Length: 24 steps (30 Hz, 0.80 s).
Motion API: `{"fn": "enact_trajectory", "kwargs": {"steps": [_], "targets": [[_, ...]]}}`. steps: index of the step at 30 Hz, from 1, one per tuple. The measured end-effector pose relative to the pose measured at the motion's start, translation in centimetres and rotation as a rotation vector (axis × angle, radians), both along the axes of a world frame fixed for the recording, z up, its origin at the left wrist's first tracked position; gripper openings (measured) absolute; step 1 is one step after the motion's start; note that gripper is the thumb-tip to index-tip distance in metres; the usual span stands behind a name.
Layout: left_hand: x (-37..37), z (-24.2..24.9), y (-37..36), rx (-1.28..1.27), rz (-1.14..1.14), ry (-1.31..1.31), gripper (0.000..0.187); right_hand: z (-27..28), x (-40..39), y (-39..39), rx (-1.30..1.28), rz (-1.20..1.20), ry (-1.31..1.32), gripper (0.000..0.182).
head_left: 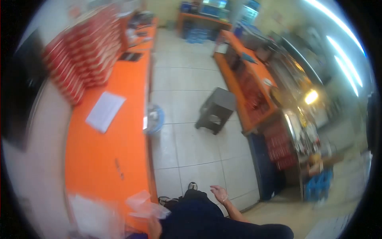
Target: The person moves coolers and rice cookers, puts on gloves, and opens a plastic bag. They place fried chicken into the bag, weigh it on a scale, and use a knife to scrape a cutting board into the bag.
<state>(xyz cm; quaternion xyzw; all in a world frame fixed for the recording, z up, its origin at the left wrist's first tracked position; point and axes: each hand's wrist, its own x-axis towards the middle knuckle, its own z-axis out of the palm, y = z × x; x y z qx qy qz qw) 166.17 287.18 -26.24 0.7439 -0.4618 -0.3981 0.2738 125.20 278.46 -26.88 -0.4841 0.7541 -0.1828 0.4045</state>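
Observation:
My left hand shows at the bottom edge and grips a crumpled clear plastic bag that sticks up over the near end of the orange counter. My right hand hangs free beside my dark trousers, fingers apart and holding nothing, above the tiled floor. More blurred clear plastic lies on the counter's near corner.
Stacks of red boxes line the wall on the left counter, with a white sheet of paper in front. A blue-rimmed container sits at the counter edge. A dark stool stands in the aisle. Another orange counter runs along the right.

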Motion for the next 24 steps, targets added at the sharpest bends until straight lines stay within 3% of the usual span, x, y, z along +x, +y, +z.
{"fn": "enact_trajectory", "kwargs": {"steps": [2, 4, 7, 9, 10, 11, 13, 15, 17, 19, 21, 22, 23, 24], "targets": [[-7.1, 12.0, -6.6, 0.124, -0.308, 0.234, 0.036, 1.9, -1.5, -2.7, 0.008, 0.123, -0.146, 0.043], [-13.2, 20.7, -12.8, 0.231, -0.545, 0.343, 0.032, 4.1, -2.4, -5.5, -0.117, 0.359, -0.382, 0.058], [-20.6, 19.5, -20.0, 0.094, -1.093, 0.197, 0.027, 9.9, -3.4, -9.4, -0.535, 0.563, -0.247, 0.066], [-26.2, 19.9, -24.6, -0.33, -1.295, 0.212, 0.02, 13.0, -6.0, -11.6, -0.687, 0.636, -0.26, 0.068], [-28.8, 20.2, -26.6, -0.545, -1.381, 0.234, 0.017, 12.2, -8.1, -11.7, -0.671, 0.587, -0.146, 0.063], [-31.0, 20.6, -28.6, -0.506, -1.276, 0.254, 0.016, 10.7, -10.1, -11.3, -0.649, 0.535, -0.037, 0.057], [-34.5, 21.2, -32.9, -0.419, -1.072, 0.278, 0.017, 11.1, -15.1, -11.8, -0.503, 0.374, -0.249, 0.048], [-37.3, 22.2, -36.7, -0.105, -0.949, 0.672, 0.032, 13.2, -22.2, -11.8, -0.244, 0.147, -0.874, 0.04], [-41.0, 21.2, -39.4, 0.148, -0.722, 1.07, 0.046, 5.8, -26.3, -11.9, -0.451, -0.081, -1.372, 0.047], [-44.7, 19.2, -42.0, 0.366, -0.494, 1.496, 0.053, 9.0, -26.3, -13.4, -0.129, -0.497, -1.393, 0.06], [-49.7, 19.5, -44.0, 0.335, -0.399, 1.495, 0.054, 11.8, -25.0, -16.1, -0.134, -0.315, -1.508, 0.062], [-51.8, 19.3, -44.9, 0.303, -0.486, 1.484, 0.055, 12.3, -25.4, -17.6, -0.138, -0.219, -1.562, 0.064], [-53.8, 18.8, -46.1, 0.272, -0.575, 1.471, 0.055, 12.8, -26.9, -19.5, -0.164, -0.023, -1.874, 0.072], [-55.7, 18.3, -47.6, 0.24, -0.662, 1.461, 0.057, 12.8, -29.0, -21.2, -0.34, -0.136, -1.916, 0.074]]}}
